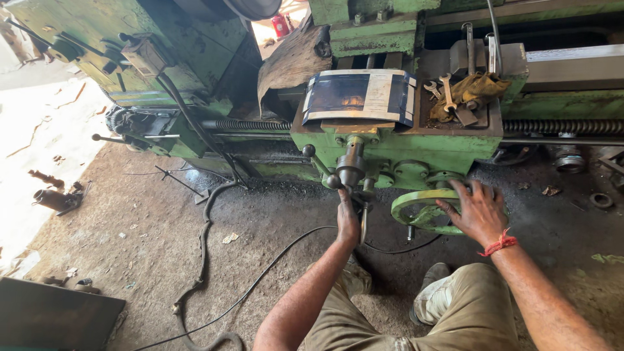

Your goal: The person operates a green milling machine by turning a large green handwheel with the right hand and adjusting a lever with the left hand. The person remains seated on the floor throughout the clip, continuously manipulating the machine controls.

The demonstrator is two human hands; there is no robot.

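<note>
Two bare hands are on the controls of a green lathe carriage: the left hand is closed around a dark lever handle that hangs below the apron at about 6 o'clock from its ball-ended crank, while the right hand lies spread and flat on the rim of one green handwheel, fingers pressed on it rather than curled round it, just at 3 o'clock from the lever. As for progress, I judge the machine is only being set: no workpiece or cutting shows in this view, so how much is done I cannot tell. Counted: one folded blue-and-white sheet atop the carriage at 12 o'clock, two open-ended spanners and one yellow rag at 1 o'clock, one leadscrew running off at 3 o'clock, and one black cable snaking over the dirt floor at 8 o'clock. A red thread circles the right wrist.
</note>
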